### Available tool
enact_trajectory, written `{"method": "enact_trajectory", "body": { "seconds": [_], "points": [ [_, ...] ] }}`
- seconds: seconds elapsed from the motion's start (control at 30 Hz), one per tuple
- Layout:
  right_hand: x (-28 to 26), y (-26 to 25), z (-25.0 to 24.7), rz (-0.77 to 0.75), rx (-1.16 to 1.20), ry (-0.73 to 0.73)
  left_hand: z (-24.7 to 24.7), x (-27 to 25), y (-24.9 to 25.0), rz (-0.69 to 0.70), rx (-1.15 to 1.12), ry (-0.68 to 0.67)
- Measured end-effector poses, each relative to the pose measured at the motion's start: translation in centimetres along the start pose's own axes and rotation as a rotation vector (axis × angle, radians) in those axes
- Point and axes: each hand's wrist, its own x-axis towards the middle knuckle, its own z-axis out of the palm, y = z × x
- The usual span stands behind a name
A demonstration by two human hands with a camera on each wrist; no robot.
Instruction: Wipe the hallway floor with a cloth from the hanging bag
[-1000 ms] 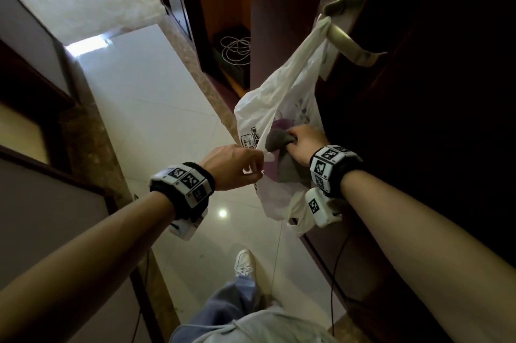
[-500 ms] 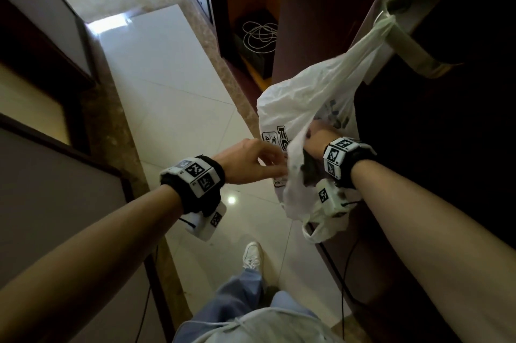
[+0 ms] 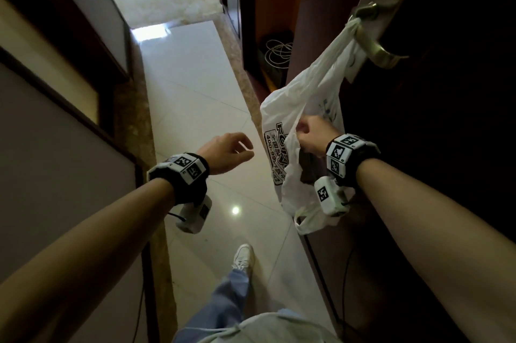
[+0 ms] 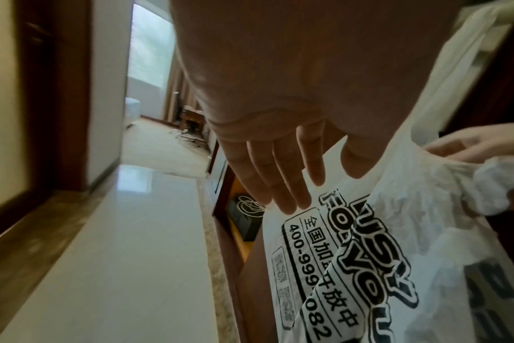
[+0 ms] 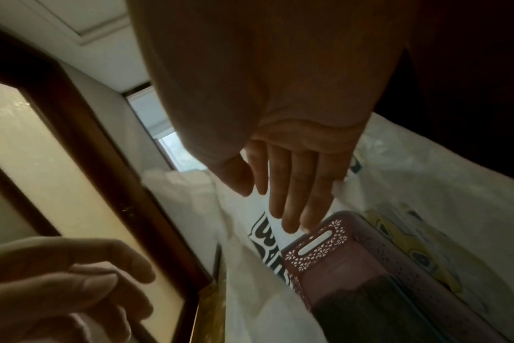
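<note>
A white printed plastic bag (image 3: 315, 85) hangs from the metal door handle (image 3: 377, 46) on my right. My right hand (image 3: 303, 127) is at the bag's mouth and pinches its rim, and the plastic bunches under its fingers (image 4: 470, 148). Below that hand, inside the bag (image 5: 250, 301), a dark grey cloth (image 3: 307, 166) lies on a pink perforated basket (image 5: 352, 255); the cloth (image 5: 367, 308) is not in my grip. My left hand (image 3: 245, 147) hovers just left of the bag (image 4: 367, 243), fingers loose and holding nothing. The pale tiled hallway floor (image 3: 195, 97) runs ahead.
A dark wooden door (image 3: 446, 119) fills the right side. Beyond the bag, an open recess holds a coil of white cable (image 3: 276, 52). A framed wall panel (image 3: 69, 91) lines the left. My leg and white shoe (image 3: 244, 256) stand on the tiles below.
My left hand has let go of the bag's rim and drawn back to the left. My right hand released the grey cloth, which now lies lower in the bag, and moved up to the rim.
</note>
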Motion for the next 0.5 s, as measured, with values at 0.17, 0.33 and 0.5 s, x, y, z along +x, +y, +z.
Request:
{"method": "enact_trajectory", "body": {
  "seconds": [0.17,0.33,0.5],
  "points": [
    [-4.0,0.5,0.4,-0.120,-0.089,0.020,1.5,-6.4,0.0,-0.129,-0.141,0.194],
    [-8.7,-0.4,0.6,-0.179,-0.100,0.076,2.3,-13.4,1.2,-0.183,-0.189,0.392],
    [-12.4,-2.3,1.8,-0.323,-0.044,0.068,3.3,-19.3,2.5,-0.204,-0.244,0.563]
  ]
}}
